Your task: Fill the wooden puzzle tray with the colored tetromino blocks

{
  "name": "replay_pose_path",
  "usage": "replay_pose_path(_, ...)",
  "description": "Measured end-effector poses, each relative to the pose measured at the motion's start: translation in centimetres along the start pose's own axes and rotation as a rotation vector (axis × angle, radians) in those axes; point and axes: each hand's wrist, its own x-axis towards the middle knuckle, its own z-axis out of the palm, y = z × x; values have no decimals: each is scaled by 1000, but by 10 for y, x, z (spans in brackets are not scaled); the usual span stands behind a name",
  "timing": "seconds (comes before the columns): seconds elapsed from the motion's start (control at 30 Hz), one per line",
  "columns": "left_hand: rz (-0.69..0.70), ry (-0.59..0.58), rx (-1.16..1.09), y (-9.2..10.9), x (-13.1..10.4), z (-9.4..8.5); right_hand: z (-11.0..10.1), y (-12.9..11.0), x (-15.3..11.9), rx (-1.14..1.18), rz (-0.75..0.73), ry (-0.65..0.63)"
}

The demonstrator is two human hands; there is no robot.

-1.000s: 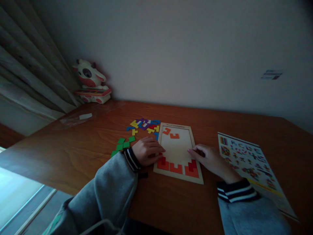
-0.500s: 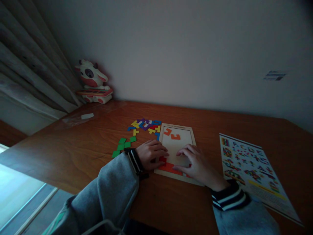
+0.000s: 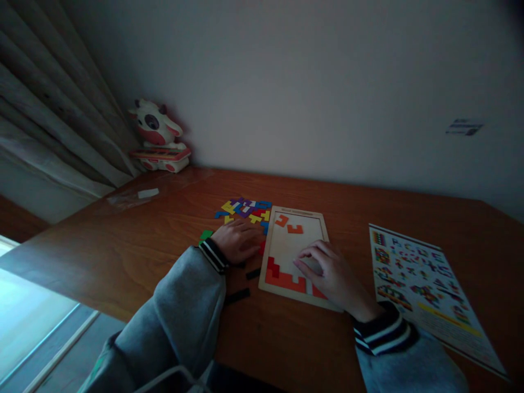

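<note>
A wooden puzzle board point(image 3: 286, 245) lies on the table, with orange and red pieces point(image 3: 286, 281) along its near edge. Two loose orange pieces point(image 3: 295, 229) rest near its far end. My left hand point(image 3: 238, 241) is left of the board, fingers stretched out and slightly blurred. A red piece point(image 3: 262, 248) shows by its fingertips; whether they touch it I cannot tell. Over the board's right side, my right hand point(image 3: 325, 267) has thumb and forefinger curled tip to tip, with no piece visible between them.
Several blue, yellow and purple pieces point(image 3: 245, 207) are heaped beyond my left hand. Green pieces point(image 3: 206, 234) are partly covered by it. Black strips point(image 3: 237, 296) lie nearer me. A printed sheet point(image 3: 421, 284) is at right, a cow toy point(image 3: 159, 136) at back left.
My left hand has moved left and away from me, off the board onto the loose pieces, uncovering the red piece and black strips. My right thumb and forefinger have come together.
</note>
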Motion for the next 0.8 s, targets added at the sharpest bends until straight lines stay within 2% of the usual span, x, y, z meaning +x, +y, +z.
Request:
replay_pose_path(0.17,88,-59,-71,-1,-3,4,-1,0,0,1,-7,-4)
replay_pose_path(0.27,133,-52,-117,2,-4,6,-1,0,0,13,-1,3)
replay_pose_path(0.6,81,-76,-113,-9,-12,-15,-2,4,-1,11,44,5)
replay_pose_path(0.8,94,-92,-94,-14,-14,-13,-1,6,-1,33,30,29)
